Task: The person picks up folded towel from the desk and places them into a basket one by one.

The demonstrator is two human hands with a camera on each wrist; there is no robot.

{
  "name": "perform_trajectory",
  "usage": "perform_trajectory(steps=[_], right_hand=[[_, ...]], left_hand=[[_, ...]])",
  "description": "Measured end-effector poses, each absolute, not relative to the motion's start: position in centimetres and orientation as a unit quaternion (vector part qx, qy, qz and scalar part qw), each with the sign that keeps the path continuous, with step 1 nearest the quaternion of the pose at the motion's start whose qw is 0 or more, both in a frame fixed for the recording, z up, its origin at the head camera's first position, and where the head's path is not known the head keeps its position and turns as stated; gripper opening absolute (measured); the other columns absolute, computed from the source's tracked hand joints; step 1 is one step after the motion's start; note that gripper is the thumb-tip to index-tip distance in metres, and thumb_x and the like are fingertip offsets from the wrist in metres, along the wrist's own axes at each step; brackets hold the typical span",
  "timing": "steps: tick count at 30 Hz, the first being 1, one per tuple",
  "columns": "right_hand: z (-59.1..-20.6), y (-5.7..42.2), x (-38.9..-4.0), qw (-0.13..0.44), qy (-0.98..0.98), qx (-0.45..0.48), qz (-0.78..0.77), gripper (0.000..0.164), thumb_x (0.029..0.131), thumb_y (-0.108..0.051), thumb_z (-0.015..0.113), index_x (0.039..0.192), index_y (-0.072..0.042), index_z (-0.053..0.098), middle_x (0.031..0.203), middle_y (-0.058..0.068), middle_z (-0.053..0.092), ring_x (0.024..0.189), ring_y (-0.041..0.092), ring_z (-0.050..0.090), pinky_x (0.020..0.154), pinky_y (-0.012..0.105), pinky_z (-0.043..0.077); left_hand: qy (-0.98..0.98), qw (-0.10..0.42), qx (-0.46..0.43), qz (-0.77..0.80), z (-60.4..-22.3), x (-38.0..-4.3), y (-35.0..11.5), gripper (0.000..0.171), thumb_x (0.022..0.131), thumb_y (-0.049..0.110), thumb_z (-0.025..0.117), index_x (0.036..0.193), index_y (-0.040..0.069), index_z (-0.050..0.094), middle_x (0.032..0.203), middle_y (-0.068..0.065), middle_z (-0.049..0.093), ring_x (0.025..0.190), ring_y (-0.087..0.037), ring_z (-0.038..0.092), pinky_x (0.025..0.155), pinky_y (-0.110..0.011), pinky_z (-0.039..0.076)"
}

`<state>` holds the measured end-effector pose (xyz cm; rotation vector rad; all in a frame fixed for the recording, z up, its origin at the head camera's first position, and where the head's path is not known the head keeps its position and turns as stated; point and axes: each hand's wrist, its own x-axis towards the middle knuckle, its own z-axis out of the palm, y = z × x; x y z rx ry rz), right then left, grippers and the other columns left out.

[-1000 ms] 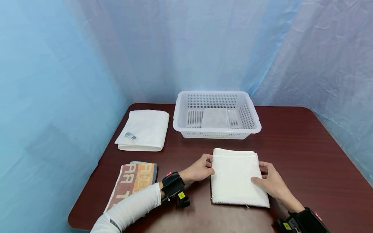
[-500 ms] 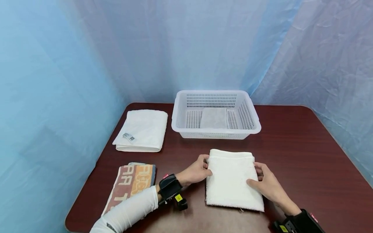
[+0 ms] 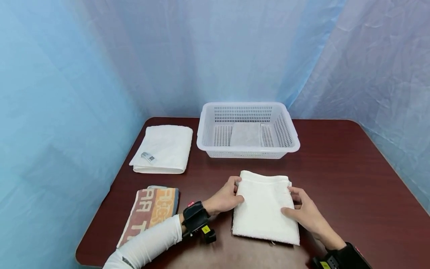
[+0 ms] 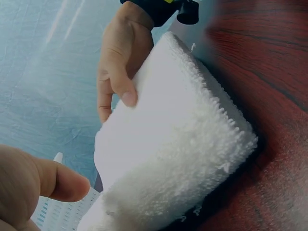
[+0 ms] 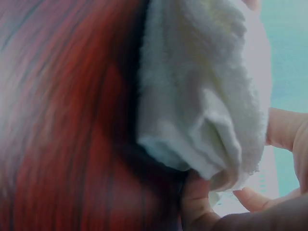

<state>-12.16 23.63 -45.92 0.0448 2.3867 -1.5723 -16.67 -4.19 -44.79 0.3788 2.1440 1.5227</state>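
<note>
A folded white towel (image 3: 263, 209) lies on the table in front of me, with a hand at each side edge. My left hand (image 3: 224, 198) holds its left edge, thumb at the edge and index finger further up. At the right edge my right hand (image 3: 309, 215) grips it, thumb on top. In the right wrist view, fingers (image 5: 196, 197) of this hand are at the towel's (image 5: 202, 96) folded layers. The left wrist view has my left thumb (image 4: 70, 183) beside the terry surface; the left fingertips are mostly hidden there.
Behind the towel stands a white plastic basket (image 3: 248, 154) with a flat white piece (image 3: 245, 134) inside. Another folded white towel (image 3: 164, 145) with a label lies back left. A patterned towel (image 3: 152, 207) lies partly under my left forearm on the dark red table (image 3: 342, 168).
The towel has slid a little to the left, and both hands have shifted left with it. The thumbs stay at its edges. The view has also shifted slightly.
</note>
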Motion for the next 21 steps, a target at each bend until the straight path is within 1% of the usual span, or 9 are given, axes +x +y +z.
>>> perform_trajectory(steps=[4, 7, 9, 12, 14, 17, 21], right_hand=[[-45.72, 23.52, -12.25, 0.162, 0.802, 0.041, -0.573, 0.079, 0.089, -0.006, 0.071, 0.152, -0.001, 0.023, 0.137, 0.035, 0.041, 0.106, 0.032, 0.062, 0.077, 0.038, 0.054], [-45.61, 23.52, -12.42, 0.174, 0.783, 0.054, -0.595, 0.080, 0.090, -0.007, 0.070, 0.153, -0.003, 0.021, 0.138, 0.035, 0.038, 0.106, 0.030, 0.061, 0.078, 0.037, 0.054], [-45.53, 23.52, -12.42, 0.181, 0.768, 0.058, -0.612, 0.081, 0.091, -0.007, 0.069, 0.153, -0.003, 0.019, 0.138, 0.035, 0.036, 0.105, 0.029, 0.061, 0.078, 0.037, 0.054], [-45.36, 23.50, -12.35, 0.193, 0.741, 0.062, -0.640, 0.080, 0.092, -0.007, 0.068, 0.154, -0.005, 0.017, 0.137, 0.034, 0.036, 0.103, 0.028, 0.063, 0.079, 0.037, 0.055], [-45.28, 23.52, -12.32, 0.202, 0.722, 0.062, -0.658, 0.080, 0.092, -0.007, 0.068, 0.154, -0.006, 0.017, 0.134, 0.032, 0.040, 0.102, 0.026, 0.064, 0.079, 0.037, 0.055], [-45.14, 23.63, -12.24, 0.217, 0.691, 0.058, -0.687, 0.078, 0.093, -0.008, 0.067, 0.153, -0.009, 0.017, 0.125, 0.025, 0.049, 0.099, 0.024, 0.066, 0.079, 0.036, 0.055], [-45.08, 23.83, -11.97, 0.238, 0.650, 0.050, -0.720, 0.074, 0.093, -0.007, 0.065, 0.150, -0.012, 0.017, 0.114, 0.011, 0.059, 0.096, 0.018, 0.066, 0.080, 0.034, 0.055]], left_hand=[[0.789, 0.235, 0.138, 0.551, -45.24, -16.82, -4.21, 0.062, 0.091, -0.003, 0.054, 0.147, -0.002, 0.026, 0.109, -0.017, 0.047, 0.087, -0.023, 0.050, 0.075, -0.035, 0.040], [0.788, 0.228, 0.139, 0.555, -45.33, -16.91, -4.19, 0.063, 0.090, -0.005, 0.055, 0.146, -0.001, 0.026, 0.110, -0.017, 0.046, 0.087, -0.024, 0.053, 0.075, -0.035, 0.042], [0.787, 0.226, 0.138, 0.557, -45.28, -16.93, -4.18, 0.064, 0.089, -0.006, 0.055, 0.146, -0.001, 0.027, 0.113, -0.018, 0.046, 0.089, -0.025, 0.055, 0.076, -0.036, 0.044], [0.789, 0.227, 0.135, 0.554, -45.27, -16.83, -4.28, 0.065, 0.089, -0.006, 0.057, 0.147, 0.000, 0.027, 0.120, -0.021, 0.046, 0.092, -0.027, 0.056, 0.076, -0.037, 0.045], [0.789, 0.231, 0.135, 0.553, -45.34, -16.71, -4.38, 0.065, 0.090, -0.006, 0.058, 0.147, 0.001, 0.028, 0.127, -0.023, 0.045, 0.096, -0.028, 0.057, 0.078, -0.039, 0.046], [0.787, 0.240, 0.132, 0.554, -45.54, -16.57, -4.55, 0.065, 0.091, -0.003, 0.059, 0.148, 0.003, 0.028, 0.132, -0.025, 0.044, 0.100, -0.029, 0.056, 0.081, -0.040, 0.047], [0.784, 0.249, 0.122, 0.555, -45.61, -16.50, -4.70, 0.063, 0.091, -0.001, 0.062, 0.146, 0.004, 0.031, 0.128, -0.023, 0.046, 0.101, -0.029, 0.055, 0.081, -0.041, 0.047]])
